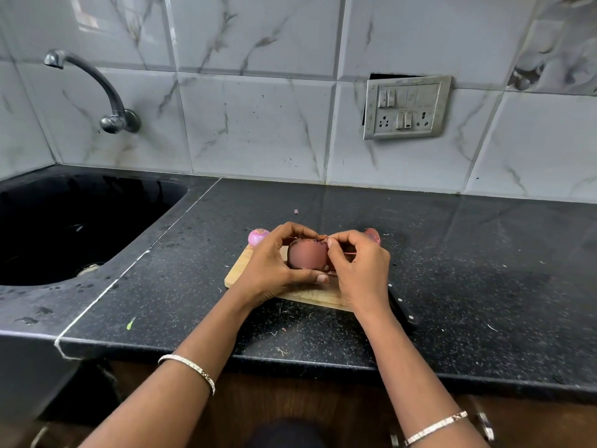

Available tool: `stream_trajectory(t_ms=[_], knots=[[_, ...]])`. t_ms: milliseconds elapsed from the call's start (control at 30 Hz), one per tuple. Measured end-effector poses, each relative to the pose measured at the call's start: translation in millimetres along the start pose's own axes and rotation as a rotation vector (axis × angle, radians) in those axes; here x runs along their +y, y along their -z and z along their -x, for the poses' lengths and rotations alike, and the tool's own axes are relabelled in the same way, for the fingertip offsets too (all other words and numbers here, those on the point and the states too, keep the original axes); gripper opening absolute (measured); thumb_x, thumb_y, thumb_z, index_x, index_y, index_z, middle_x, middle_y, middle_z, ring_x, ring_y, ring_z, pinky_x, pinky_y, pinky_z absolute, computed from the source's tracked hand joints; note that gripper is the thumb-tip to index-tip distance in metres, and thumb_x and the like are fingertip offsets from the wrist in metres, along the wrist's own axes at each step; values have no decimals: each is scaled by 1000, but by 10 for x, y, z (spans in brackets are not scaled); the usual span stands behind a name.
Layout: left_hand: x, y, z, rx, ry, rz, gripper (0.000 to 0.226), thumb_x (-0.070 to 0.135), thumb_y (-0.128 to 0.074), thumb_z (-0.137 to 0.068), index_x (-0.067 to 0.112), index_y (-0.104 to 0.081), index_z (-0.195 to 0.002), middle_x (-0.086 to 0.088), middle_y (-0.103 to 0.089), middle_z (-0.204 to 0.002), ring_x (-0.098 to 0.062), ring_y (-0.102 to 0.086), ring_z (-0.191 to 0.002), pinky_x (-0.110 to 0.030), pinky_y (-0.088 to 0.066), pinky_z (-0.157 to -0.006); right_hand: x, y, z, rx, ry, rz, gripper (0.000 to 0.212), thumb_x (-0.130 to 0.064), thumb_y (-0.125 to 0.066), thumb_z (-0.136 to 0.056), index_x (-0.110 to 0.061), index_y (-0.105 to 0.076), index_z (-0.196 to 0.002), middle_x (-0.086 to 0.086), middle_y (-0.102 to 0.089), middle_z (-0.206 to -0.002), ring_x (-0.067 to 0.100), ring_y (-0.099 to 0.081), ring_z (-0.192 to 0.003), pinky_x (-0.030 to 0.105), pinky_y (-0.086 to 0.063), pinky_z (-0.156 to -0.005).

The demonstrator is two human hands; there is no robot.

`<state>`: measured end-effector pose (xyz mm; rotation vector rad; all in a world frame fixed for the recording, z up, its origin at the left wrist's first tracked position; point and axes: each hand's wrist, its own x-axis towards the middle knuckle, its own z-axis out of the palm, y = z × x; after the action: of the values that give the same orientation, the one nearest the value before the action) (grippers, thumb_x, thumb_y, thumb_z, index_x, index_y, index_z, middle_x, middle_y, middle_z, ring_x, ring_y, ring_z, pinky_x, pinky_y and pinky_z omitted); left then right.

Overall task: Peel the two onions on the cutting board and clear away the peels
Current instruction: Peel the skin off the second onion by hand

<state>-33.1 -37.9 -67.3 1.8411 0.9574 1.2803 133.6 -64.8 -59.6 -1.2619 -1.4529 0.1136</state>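
A reddish-brown onion (307, 256) is held just above the wooden cutting board (240, 270). My left hand (274, 263) cups it from the left, thumb under it. My right hand (358, 263) pinches a strip of dry peel (323, 237) at the onion's top right. A pink, peeled-looking onion (257, 236) lies at the board's far left corner. A reddish piece (373, 236), peel or onion, shows behind my right hand; I cannot tell which.
A black-handled knife (402, 307) lies on the counter right of the board, partly under my right wrist. A black sink (74, 227) sits to the left with a wall tap (106, 101). Small peel scraps (281, 350) dot the black counter near the front edge.
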Motion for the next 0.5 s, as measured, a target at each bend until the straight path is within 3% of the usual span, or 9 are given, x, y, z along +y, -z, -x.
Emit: stream_trajectory(t_ms=[67,267,333,500], knots=[[1,-5,-1,-1,3,-2,73,22,-100,-55,21,-66,-120,6,-67,-121,-7,-60,-114,-30,-58,-93,1,14,-10,20,-30,-16,7,-12,-72,-90,-15,-77,-86,-19,-66,-75,-6,-63,-74,4,-41,-69],[-47,-9,-18,1,12,-12,79,22,-100,-55,23,-67,-127,6,-62,-128,-7,-60,-120,-30,-58,-96,-1,23,-12,37,-54,-44,8,-14,-70,-92,-12,-77,-88,-28,-58,-72,-16,-59,-75,8,-45,-81],[-65,-12,-26,6,10,-35,80,22,-101,-54,25,-67,-126,7,-61,-128,-7,-60,-120,-28,-57,-95,14,21,-20,48,-70,-48,9,-15,-71,-92,-12,-78,-89,-26,-58,-73,-15,-59,-75,0,-39,-72],[-96,-20,-38,23,33,-42,79,22,-102,-53,31,-66,-123,6,-58,-130,-12,-60,-119,-30,-58,-94,59,12,-34,71,-130,-93,9,-17,-70,-93,-15,-77,-86,-20,-63,-78,-6,-64,-75,5,-42,-68]])
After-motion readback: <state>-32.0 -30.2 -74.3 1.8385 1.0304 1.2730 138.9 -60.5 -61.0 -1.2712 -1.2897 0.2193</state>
